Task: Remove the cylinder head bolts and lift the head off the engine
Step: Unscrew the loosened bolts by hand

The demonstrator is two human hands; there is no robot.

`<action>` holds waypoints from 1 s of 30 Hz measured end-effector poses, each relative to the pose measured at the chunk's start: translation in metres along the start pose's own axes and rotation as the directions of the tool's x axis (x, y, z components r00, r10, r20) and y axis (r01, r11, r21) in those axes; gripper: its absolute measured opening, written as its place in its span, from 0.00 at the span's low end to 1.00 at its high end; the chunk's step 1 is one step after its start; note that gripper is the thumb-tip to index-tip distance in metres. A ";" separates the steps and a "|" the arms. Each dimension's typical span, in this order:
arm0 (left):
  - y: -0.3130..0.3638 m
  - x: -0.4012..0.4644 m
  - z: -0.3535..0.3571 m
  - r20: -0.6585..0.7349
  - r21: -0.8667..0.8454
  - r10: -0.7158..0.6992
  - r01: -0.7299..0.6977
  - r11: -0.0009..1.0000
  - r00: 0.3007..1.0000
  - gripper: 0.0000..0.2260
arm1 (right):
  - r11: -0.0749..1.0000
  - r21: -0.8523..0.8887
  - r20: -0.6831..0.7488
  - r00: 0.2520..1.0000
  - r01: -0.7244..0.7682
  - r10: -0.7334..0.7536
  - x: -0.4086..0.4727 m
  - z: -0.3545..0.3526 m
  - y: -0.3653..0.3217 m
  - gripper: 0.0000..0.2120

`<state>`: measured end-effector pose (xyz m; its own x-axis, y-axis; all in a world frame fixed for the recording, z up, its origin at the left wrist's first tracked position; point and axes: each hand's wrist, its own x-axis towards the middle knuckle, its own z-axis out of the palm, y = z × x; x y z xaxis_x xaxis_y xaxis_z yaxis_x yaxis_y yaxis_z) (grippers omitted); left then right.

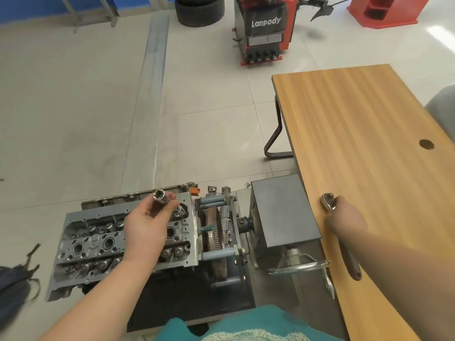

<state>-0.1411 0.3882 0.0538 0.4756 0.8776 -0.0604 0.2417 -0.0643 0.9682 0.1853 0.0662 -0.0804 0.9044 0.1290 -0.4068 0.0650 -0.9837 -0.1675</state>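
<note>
The left hand [145, 225] is raised palm-up over the cylinder head [98, 244], its fingertips pinching a deep chrome socket [161, 198] whose open end tilts up and to the left. The cylinder head sits on the engine, which is mounted on an engine stand [283, 212], its valve springs and spark plug wells exposed. Just right of the head the toothed flywheel [216, 239] stands on edge between the head and the stand's grey box. The right hand [346, 217] rests on the wooden counter [369, 124] near its left edge, fingers curled around a ratchet wrench [330, 201]; the ratchet's chrome head pokes out beyond the knuckles and its dark handle runs back under the forearm toward the camera. A red Lanpody tire changer [264, 28] stands on the tiled floor beyond.
</note>
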 end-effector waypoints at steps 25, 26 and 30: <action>-0.010 0.020 -0.019 0.219 0.211 0.024 -0.072 0.975 0.975 0.03 | 0.933 0.337 -0.002 0.991 -0.125 0.134 -0.119 0.049 -0.009 0.16; -0.009 0.021 -0.021 0.234 0.206 0.023 -0.073 0.976 0.972 0.05 | 0.945 0.310 0.028 0.995 -0.103 0.099 -0.125 0.051 -0.007 0.16; -0.006 0.023 -0.023 0.283 0.232 0.024 -0.093 0.968 0.959 0.03 | 0.983 0.181 0.122 0.992 -0.014 -0.008 -0.141 0.047 -0.008 0.15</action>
<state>-0.1507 0.4199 0.0524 0.7010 0.7056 -0.1032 0.3860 -0.2538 0.8869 0.0369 0.0619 -0.0641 0.8454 0.1513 -0.5123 -0.0255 -0.9465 -0.3218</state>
